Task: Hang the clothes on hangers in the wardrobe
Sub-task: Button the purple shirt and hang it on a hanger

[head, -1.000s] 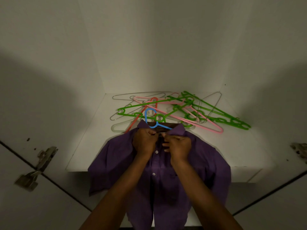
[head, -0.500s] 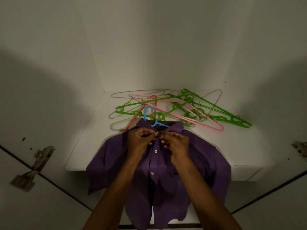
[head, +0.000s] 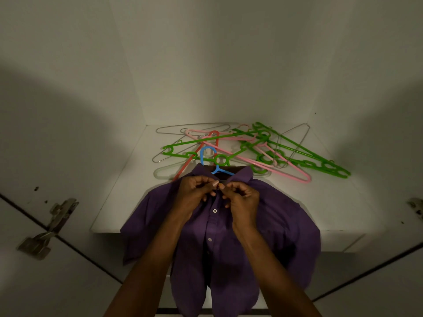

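Observation:
A purple button-up shirt lies front-up on the white wardrobe shelf, its lower part hanging over the front edge. A blue hanger is inside it; only the hook sticks out past the collar. My left hand and my right hand meet just below the collar. Both pinch the shirt's front placket at the top button, fingertips touching. Two white buttons show lower down the placket.
Behind the shirt lies a tangled pile of hangers: green, pink, red and thin wire ones. White walls close the compartment at the back and sides. Metal door hinges sit at left and right.
My hands have opened from tight fists at the collar into a fingertip pinch on the top button area. The shirt and blue hanger have stayed in place.

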Available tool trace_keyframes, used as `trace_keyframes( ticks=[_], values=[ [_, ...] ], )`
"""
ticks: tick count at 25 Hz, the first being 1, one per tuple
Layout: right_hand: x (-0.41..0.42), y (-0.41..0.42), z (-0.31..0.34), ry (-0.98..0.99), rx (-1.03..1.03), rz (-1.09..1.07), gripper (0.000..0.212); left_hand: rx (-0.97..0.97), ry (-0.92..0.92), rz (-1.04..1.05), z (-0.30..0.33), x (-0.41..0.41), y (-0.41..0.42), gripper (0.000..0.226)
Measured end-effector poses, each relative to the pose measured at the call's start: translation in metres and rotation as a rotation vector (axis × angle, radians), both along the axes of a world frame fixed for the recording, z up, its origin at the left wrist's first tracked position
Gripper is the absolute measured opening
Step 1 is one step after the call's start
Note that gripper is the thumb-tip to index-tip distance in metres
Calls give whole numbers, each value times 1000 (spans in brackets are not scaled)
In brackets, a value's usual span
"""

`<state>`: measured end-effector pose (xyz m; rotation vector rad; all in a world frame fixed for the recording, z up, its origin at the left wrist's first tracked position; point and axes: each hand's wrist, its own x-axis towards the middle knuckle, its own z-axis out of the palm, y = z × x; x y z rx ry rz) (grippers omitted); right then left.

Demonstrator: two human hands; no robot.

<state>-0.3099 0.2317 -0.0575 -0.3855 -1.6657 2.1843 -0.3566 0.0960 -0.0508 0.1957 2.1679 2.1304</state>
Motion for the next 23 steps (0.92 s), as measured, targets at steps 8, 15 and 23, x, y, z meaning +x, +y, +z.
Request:
trace_keyframes(
  ticks=[8,15,23],
  values=[
    [0,-3,-13,65,192,-42,14,-39,-221,-92,19,-4,-6,17],
    [-4,-3,-23,48,265,-115,16,9,-335,-52,23,3,0,23],
    [-6,-2,-24,2,182,-97,14,89,-360,-11,21,7,5,25]
  ],
)
